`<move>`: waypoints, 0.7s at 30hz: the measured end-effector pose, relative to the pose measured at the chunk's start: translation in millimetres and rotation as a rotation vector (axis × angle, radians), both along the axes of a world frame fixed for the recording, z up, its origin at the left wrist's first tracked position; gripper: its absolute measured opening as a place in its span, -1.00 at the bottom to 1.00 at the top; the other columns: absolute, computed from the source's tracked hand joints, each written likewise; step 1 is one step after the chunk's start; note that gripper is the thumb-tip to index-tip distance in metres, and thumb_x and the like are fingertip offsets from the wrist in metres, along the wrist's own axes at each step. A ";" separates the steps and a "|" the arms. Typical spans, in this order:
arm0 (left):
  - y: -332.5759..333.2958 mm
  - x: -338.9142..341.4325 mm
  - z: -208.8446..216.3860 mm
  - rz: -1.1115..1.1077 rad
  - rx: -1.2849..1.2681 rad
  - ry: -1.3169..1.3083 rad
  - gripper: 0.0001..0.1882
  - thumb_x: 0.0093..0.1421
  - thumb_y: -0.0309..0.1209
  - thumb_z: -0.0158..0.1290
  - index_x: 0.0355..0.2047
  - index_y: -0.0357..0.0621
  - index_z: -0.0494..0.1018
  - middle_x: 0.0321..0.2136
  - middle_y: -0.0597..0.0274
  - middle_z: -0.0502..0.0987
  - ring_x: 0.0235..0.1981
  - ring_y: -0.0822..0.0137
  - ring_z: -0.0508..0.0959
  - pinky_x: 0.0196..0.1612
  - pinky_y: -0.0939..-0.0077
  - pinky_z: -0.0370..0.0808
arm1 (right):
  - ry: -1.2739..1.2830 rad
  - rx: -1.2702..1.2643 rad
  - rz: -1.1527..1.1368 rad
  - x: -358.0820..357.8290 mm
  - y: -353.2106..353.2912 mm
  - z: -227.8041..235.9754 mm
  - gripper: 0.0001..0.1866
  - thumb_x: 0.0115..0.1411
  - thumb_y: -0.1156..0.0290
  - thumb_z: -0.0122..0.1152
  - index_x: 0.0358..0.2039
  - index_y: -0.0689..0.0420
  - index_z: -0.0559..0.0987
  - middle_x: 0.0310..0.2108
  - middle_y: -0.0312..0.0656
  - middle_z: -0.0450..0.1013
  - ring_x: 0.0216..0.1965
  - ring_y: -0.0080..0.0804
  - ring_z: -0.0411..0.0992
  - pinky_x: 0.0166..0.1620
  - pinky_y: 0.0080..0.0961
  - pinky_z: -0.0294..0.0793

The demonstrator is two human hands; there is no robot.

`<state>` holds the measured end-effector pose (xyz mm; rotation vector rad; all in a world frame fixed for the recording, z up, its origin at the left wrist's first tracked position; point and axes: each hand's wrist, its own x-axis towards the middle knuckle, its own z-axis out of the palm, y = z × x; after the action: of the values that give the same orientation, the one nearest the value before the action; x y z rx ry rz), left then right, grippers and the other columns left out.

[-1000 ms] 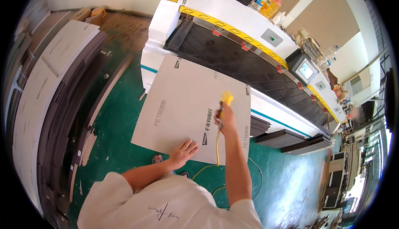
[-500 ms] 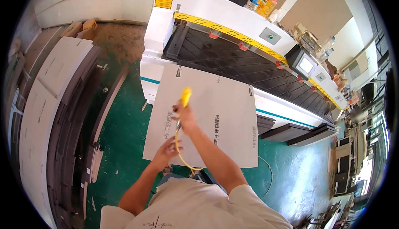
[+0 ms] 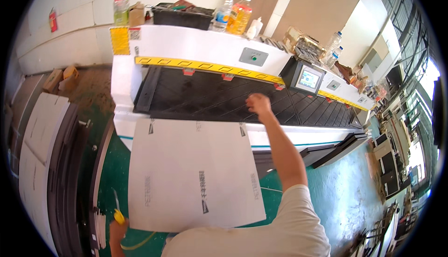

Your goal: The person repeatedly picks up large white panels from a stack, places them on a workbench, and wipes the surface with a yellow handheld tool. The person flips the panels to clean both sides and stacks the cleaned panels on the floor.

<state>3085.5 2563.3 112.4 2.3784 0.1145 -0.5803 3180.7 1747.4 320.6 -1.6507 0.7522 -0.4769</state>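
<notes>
A yellow air blow gun [image 3: 119,217] with a thin metal nozzle is gripped in my left hand [image 3: 117,232], low at the left, beside the panel's near left corner. Its yellow hose [image 3: 139,244] curves away below the panel edge. My right hand [image 3: 258,105] reaches forward over the black machine bed [image 3: 200,96]; its fingers look loosely curled, with nothing seen in them. Between my arms lies a pale printed panel [image 3: 186,163], its far edge against the front of the white machine [image 3: 186,42].
A control screen [image 3: 308,78] and a green button [image 3: 254,57] sit on the machine's front. Bottles [image 3: 239,16] and a black tray [image 3: 182,18] stand on top. Stacked boards [image 3: 42,140] line the left side. Dark panels [image 3: 343,149] lean at the machine's base.
The blow gun has passed from my right hand to my left and moved down to the left. My right hand has stretched out over the bed. The view has shifted.
</notes>
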 end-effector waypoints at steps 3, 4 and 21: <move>-4.2 -33.6 -54.2 0.116 0.073 0.045 -0.64 0.19 -0.20 0.27 -0.43 -0.29 0.50 -0.57 0.18 0.56 -0.58 0.27 0.59 -0.47 0.32 0.49 | -0.063 -0.382 -0.148 22.9 -98.9 57.7 -0.74 0.29 0.27 0.23 -0.27 0.22 0.69 -0.45 -0.17 0.62 -0.42 -0.44 0.57 -0.39 -0.43 0.54; -18.5 -29.4 -67.4 0.146 0.044 0.011 -0.64 0.19 -0.20 0.27 -0.44 -0.30 0.50 -0.57 0.18 0.56 -0.58 0.28 0.59 -0.47 0.33 0.49 | -0.090 -0.861 -0.264 12.6 -153.1 65.6 -0.74 0.26 0.25 0.24 -0.27 0.19 0.70 -0.45 -0.07 0.63 -0.36 -0.20 0.63 -0.27 -0.29 0.58; -157.4 -98.4 -17.9 0.260 -0.049 0.242 -0.64 0.21 -0.17 0.23 -0.20 -0.22 0.49 -0.37 0.09 0.59 -0.40 0.18 0.59 -0.31 0.33 0.52 | 0.579 -1.480 -0.088 128.6 -248.0 153.5 -0.20 0.04 0.16 0.55 0.31 -0.08 0.46 0.46 -0.08 0.08 0.56 -0.06 -0.21 0.41 0.18 0.11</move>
<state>2987.1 2406.0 94.5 2.1911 0.5024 -0.7323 3309.3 1499.4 474.1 -3.2373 0.9466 -0.6866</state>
